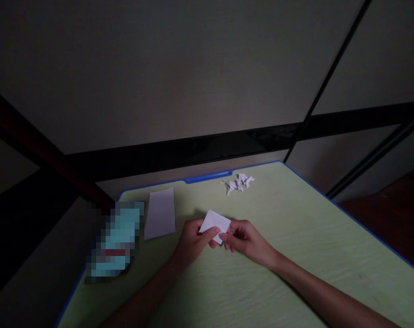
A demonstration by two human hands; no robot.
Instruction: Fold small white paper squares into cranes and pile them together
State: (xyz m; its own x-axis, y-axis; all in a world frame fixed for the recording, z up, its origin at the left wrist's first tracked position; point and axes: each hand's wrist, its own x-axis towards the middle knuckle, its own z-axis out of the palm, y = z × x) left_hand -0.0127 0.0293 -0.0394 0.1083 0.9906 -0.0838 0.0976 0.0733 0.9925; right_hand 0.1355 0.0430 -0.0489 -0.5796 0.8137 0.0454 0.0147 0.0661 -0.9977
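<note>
A small piece of folded white paper (213,220), squarish and turned like a diamond, is held between my two hands above the table. My left hand (193,239) pinches its left side, with the thumb lying across the lower front. On the other side, my right hand (246,239) grips the lower right edge, its thumb tip close to the left thumb. The fingers behind the paper are partly hidden. Beyond my hands lie several small folded white paper figures (239,183), bunched together near the far edge.
The light green table (295,228) has a blue rim and a blue groove (208,176) at its far edge. A stack or sheet of white paper (161,214) lies left of my hands. Farther left is a blurred-out teal object (116,241). Grey panels (176,73) rise behind the table.
</note>
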